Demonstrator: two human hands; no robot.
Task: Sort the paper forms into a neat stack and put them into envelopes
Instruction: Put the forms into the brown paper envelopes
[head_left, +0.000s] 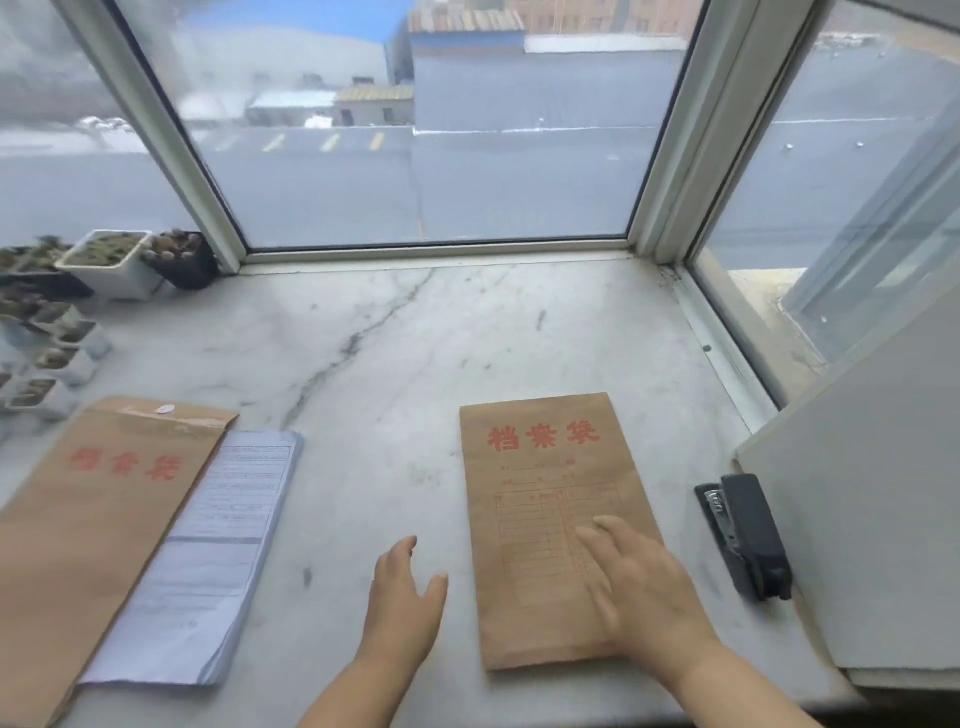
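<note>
Head view: envelope (545, 499) under right hand (641, 587).

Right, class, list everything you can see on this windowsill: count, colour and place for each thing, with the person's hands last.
Envelopes: two, brown; left envelope by the left edge, right envelope centre-right.
Paper forms: one stack, white, partly overlapping the left envelope.
Stapler: one, black, far right.
Plant pots: several, white and black, back left.
Windowsill: one, grey-veined marble.
Left hand: open, above the sill.
Right hand: open, on the right envelope.
</note>
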